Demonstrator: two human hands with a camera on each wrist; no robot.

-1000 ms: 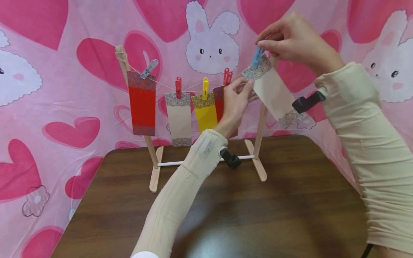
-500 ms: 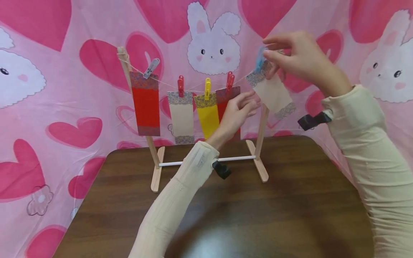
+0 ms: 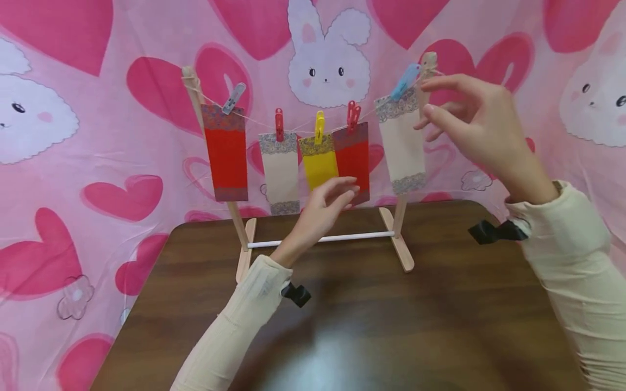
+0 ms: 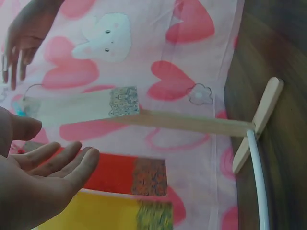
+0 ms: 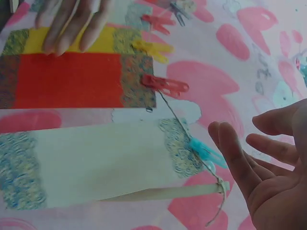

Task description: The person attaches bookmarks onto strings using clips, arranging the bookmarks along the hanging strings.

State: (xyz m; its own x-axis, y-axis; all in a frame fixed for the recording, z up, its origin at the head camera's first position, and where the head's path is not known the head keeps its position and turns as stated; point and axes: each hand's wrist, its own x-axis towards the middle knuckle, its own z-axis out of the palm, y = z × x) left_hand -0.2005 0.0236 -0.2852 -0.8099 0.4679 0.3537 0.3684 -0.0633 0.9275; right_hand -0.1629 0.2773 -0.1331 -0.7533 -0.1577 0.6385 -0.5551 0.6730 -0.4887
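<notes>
A cream card [image 3: 403, 142] with patterned bands at both ends hangs at the right end of the string [image 5: 173, 111], under a blue clothespin [image 3: 405, 82]. Just right of that clothespin is my right hand [image 3: 481, 122], fingers parted and holding nothing; the right wrist view shows a gap between them. My left hand [image 3: 323, 209] is in front of the yellow card [image 3: 320, 169] and the red card [image 3: 353, 155], its fingers loosely bent with nothing in them. A yellow clothespin [image 3: 319, 127] and a red clothespin [image 3: 353, 115] hold those two cards on the string.
The string runs between two wooden posts [image 3: 400, 214] joined by a white rod [image 3: 354, 237] on a brown table [image 3: 391, 326]. Further left hang another cream card [image 3: 281, 176] and another red card [image 3: 226, 163]. A pink patterned cloth [image 3: 161, 32] forms the backdrop.
My right hand has let go of the blue clothespin and drawn back to the right. My left hand has left the cream card and moved down and left. The card now hangs nearly straight.
</notes>
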